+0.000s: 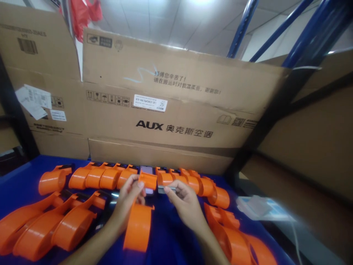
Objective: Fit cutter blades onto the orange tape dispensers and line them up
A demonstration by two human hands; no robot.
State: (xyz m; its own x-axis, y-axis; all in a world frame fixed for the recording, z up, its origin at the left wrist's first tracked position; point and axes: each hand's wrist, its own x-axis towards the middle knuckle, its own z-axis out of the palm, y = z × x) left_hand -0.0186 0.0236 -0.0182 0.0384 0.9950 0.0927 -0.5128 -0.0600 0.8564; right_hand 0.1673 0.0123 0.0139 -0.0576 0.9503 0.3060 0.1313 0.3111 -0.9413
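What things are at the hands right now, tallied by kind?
Orange tape dispenser, gripped by the left hand: 1
Small grey metal piece, pinched by the right hand: 1
Phone-like device just behind them: 1
Total: 3
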